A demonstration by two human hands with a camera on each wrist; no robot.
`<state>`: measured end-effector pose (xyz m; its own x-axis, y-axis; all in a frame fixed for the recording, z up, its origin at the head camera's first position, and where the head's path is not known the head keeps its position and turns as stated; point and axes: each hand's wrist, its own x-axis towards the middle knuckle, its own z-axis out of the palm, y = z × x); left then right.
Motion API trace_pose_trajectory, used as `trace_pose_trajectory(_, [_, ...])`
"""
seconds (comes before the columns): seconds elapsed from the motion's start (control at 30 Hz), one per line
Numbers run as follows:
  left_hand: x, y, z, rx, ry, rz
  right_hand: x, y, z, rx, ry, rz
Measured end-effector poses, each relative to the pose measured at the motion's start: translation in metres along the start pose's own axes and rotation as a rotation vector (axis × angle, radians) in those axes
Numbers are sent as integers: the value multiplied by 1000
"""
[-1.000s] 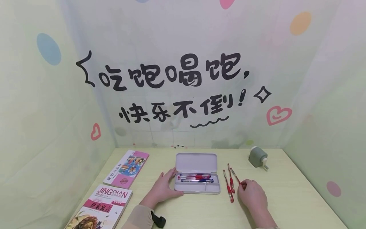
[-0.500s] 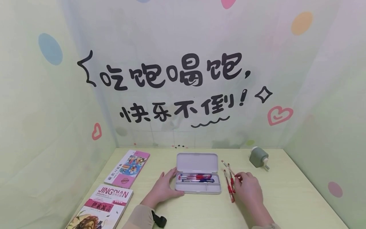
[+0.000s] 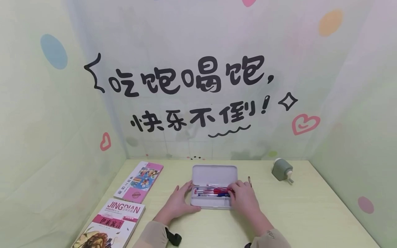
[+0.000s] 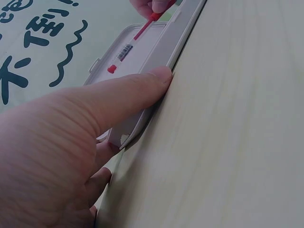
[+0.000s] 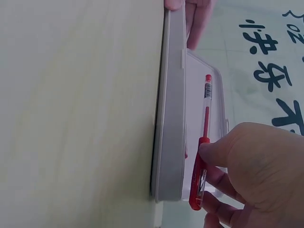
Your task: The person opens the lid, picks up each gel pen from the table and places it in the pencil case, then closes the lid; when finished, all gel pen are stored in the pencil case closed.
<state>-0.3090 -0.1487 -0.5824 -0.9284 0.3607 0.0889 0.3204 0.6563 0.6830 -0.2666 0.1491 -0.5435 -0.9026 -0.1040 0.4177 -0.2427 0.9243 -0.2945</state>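
A pale lilac pencil case [image 3: 214, 175] lies open on the table, its lid tilted back. Several red and blue pens [image 3: 211, 193] fill its rear compartment. At the case's left end, my left hand [image 3: 179, 204] grips it, thumb along the front wall [image 4: 137, 90] and fingers round the end. My right hand [image 3: 245, 197] pinches a red gel pen [image 5: 203, 142] between thumb and fingers over the case, the pen's clear end pointing left. Behind the right hand, the tip of another pen [image 3: 249, 181] shows on the table; the rest is hidden.
Two books are at the left: a pink-and-white one [image 3: 139, 181] farther back and a thicker one [image 3: 108, 224] in front. A grey bottle-like object with a white nozzle [image 3: 281, 169] stands at the back right. Printed cloth walls [image 3: 173, 41] enclose the table.
My right hand has lifted a red pen from the table on the right and carried it left over the case. The left hand has stayed at the case.
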Motion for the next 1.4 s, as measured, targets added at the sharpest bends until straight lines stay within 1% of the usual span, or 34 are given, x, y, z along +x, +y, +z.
trace_pose_trajectory(0.13, [0, 2, -1, -7, 1, 10, 3, -11, 8, -29, -16, -42])
trace_pose_trajectory(0.33, [0, 4, -2, -11, 0, -7, 6, -23, 15, -71, -21, -78])
trace_pose_trajectory(0.47, [-1, 5, -3, -14, 1, -8, 9, -30, 18, -73, -58, -75])
trace_pose_trajectory(0.6, [-1, 4, -2, -15, 1, -7, 10, -35, 20, -78, -92, -54])
trace_pose_trajectory(0.73, [-1, 4, -2, -14, 4, -4, 12, -38, 20, -91, -93, -47])
trace_pose_trajectory(0.9, [0, 4, -2, -10, 8, -1, 13, -39, 21, -91, -84, -45])
trace_pose_trajectory(1.2, [-2, 4, -2, -12, 9, -12, 11, -33, 24, -45, -79, -30])
trace_pose_trajectory(1.4, [-1, 4, -3, -6, 2, -6, 9, -21, 22, -21, -48, -11])
